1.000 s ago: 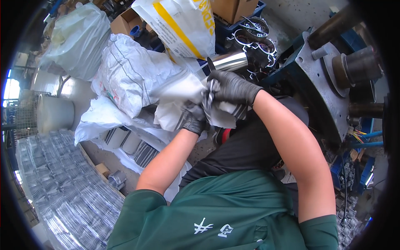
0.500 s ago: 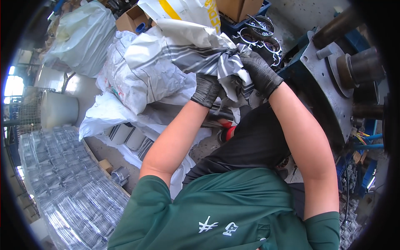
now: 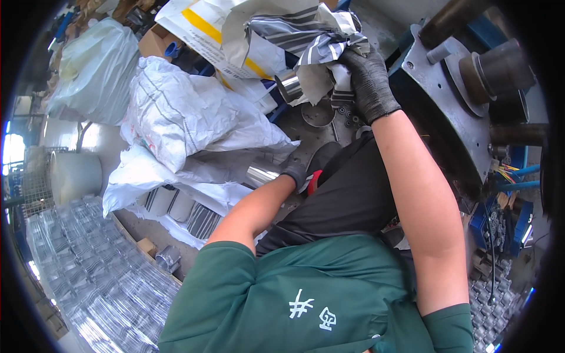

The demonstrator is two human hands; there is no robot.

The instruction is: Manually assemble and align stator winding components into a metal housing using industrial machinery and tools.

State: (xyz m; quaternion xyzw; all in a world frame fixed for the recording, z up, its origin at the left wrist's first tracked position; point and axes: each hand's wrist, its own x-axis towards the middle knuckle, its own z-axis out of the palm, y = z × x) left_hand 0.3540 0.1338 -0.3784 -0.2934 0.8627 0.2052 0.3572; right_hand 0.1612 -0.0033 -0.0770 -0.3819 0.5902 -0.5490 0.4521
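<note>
My right hand (image 3: 371, 82), in a dark glove, is raised at the upper middle and closed on a crumpled striped sheet (image 3: 285, 35) in grey, black and white. My left hand (image 3: 295, 171), also gloved, is down by my knee, next to a shiny metal cylinder (image 3: 263, 175). Its fingers are mostly hidden, so its grip on the cylinder is unclear. Just below the sheet a second shiny metal cylinder (image 3: 289, 87) shows one end. A crumpled white woven sack (image 3: 188, 112) lies left of my hands.
A heavy metal machine (image 3: 438, 88) with thick round bars stands to the right. Plastic-wrapped stacked parts (image 3: 100, 265) fill the lower left, near a white bucket (image 3: 76, 176). A round metal dish (image 3: 318, 114) lies on the floor. Another bag with a yellow stripe (image 3: 203, 29) stands behind.
My left hand has let go of the striped sheet and dropped toward my knee. My right hand has lifted the sheet up and away, uncovering the floor, the metal dish and a cylinder end.
</note>
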